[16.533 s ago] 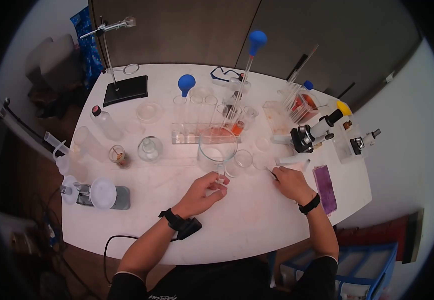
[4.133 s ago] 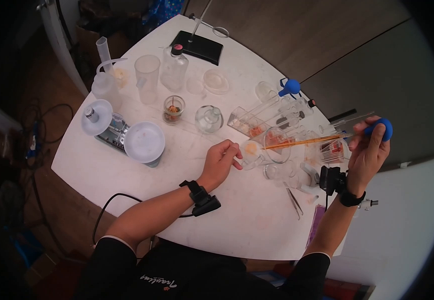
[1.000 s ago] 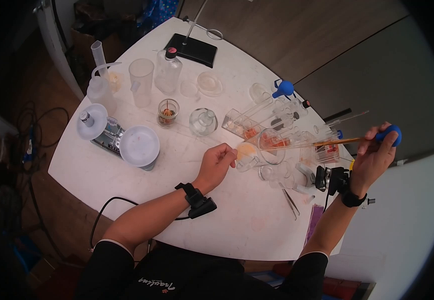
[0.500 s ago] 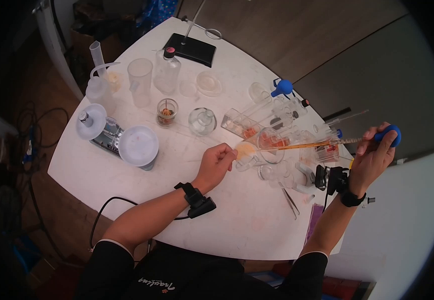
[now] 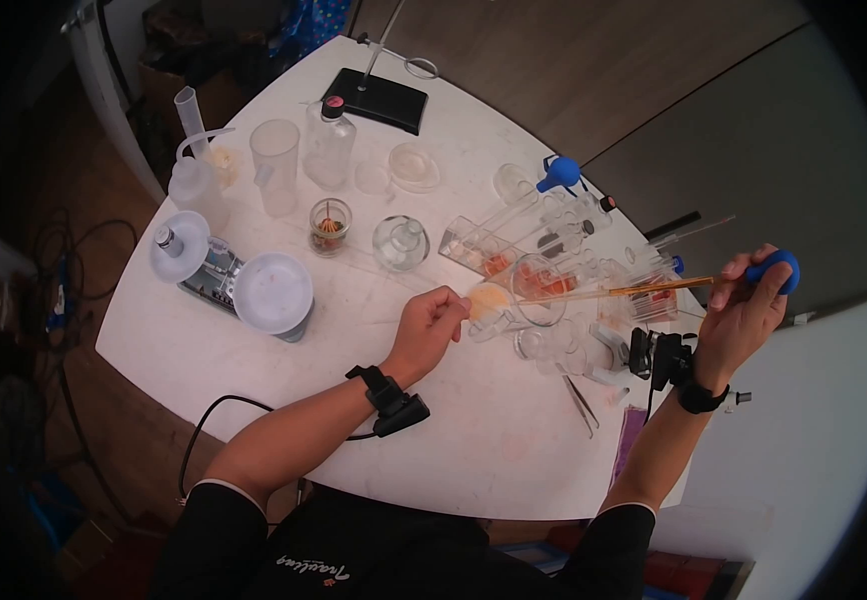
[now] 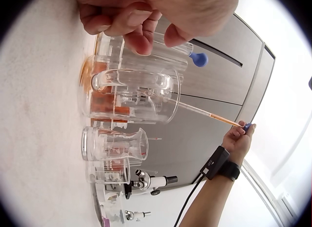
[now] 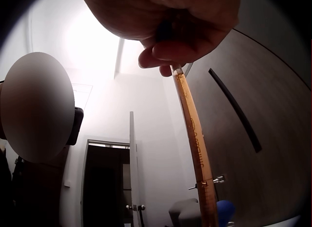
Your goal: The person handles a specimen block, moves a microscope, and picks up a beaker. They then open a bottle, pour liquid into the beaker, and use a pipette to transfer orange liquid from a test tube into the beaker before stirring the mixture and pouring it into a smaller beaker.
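In the head view my right hand (image 5: 739,315) grips the blue rubber bulb (image 5: 774,272) of a long graduated glass pipette (image 5: 644,290), raised at a slant. Orange liquid fills its upper part, shown close up in the right wrist view. The lower end reaches over the rim of a wide clear glass vessel (image 6: 168,110) with a side handle (image 6: 131,80) and orange liquid in its bottom. My left hand (image 5: 426,330) is beside this vessel, fingers loosely curled and nothing between them; the handle appears free of the fingers in the left wrist view.
A conical flask (image 6: 117,144) and a microscope (image 6: 157,181) stand beyond the vessel. Tweezers (image 5: 581,405) lie at the right. Left of the vessel are a stoppered glass bottle (image 5: 401,243), a jar of sticks (image 5: 330,228) and a balance pan (image 5: 274,292). A test tube rack (image 5: 466,247) stands behind.
Since the oldest frame, the tweezers have left my right hand, which took up the pipette; my left hand left the vessel's handle. Over the last half second, orange liquid rose up the pipette.
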`<state>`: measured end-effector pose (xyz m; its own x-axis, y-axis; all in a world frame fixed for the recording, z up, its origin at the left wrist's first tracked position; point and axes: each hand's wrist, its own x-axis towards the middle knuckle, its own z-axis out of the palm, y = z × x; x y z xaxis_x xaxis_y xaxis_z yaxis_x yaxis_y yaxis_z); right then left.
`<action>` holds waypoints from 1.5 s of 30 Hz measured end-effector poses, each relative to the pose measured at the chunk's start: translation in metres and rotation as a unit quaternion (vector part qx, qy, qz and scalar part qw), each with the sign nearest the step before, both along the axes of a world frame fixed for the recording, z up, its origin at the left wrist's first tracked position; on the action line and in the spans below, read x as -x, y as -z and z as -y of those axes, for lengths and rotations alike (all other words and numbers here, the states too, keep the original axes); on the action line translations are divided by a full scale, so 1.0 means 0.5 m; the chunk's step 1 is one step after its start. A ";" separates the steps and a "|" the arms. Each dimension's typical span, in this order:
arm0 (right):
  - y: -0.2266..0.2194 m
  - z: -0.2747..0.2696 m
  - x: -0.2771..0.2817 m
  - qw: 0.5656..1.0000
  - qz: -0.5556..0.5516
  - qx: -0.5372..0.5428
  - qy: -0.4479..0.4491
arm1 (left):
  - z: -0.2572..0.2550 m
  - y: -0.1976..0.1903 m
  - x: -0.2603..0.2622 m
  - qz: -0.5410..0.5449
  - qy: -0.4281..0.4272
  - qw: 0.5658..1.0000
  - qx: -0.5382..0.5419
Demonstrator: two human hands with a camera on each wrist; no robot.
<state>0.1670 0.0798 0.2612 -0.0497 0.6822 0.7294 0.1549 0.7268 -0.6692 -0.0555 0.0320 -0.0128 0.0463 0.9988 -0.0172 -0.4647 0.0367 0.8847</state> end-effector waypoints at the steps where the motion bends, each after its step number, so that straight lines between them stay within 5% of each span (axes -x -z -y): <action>1: 0.000 0.001 0.001 1.000 -0.002 0.001 0.003 | 0.000 -0.001 0.000 0.000 0.001 1.000 -0.001; 45: 0.003 0.000 0.016 1.000 0.009 0.009 0.007 | 0.002 -0.009 0.004 -0.001 0.001 1.000 -0.004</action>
<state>0.1590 0.0796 0.2599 -0.0529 0.6966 0.7155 0.1767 0.7117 -0.6799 -0.0575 0.0308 -0.0084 0.0481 0.9988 -0.0087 -0.4626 0.0300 0.8861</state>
